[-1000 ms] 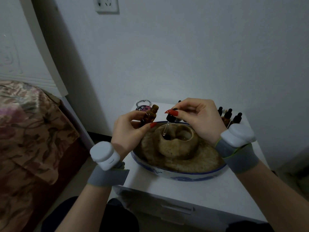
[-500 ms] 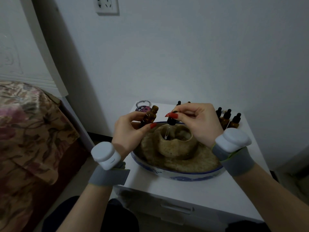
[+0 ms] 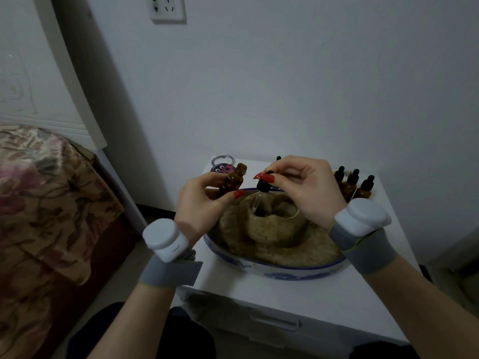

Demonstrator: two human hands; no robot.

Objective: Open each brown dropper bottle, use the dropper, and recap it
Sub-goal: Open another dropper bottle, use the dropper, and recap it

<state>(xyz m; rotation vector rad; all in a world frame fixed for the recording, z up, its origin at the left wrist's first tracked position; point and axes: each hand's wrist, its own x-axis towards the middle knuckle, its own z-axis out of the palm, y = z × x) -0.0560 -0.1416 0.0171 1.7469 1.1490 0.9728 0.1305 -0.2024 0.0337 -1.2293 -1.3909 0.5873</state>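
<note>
My left hand (image 3: 199,206) grips open brown bottle (image 3: 232,179), tilted, frame centre. My right hand (image 3: 302,187) pinches dropper (image 3: 261,193), tip now lifted slightly above stone basin (image 3: 274,224). Dispensing seems done; recapping likely next. Capped bottles (image 3: 355,185) wait right, on table (image 3: 259,288).

Two hands work above one white bedside cabinet (image 3: 293,294): the left hand (image 3: 199,208) holds one open brown dropper bottle (image 3: 233,180), the right hand (image 3: 305,193) pinches one black-capped dropper (image 3: 263,189). Three capped brown bottles (image 3: 351,185) stand at the cabinet's far right corner, and the tip of at least one more cap shows behind the right hand. One blue-and-white basin (image 3: 280,273) holds one hollowed stone (image 3: 274,229). One wall socket (image 3: 168,9) hangs above.
</note>
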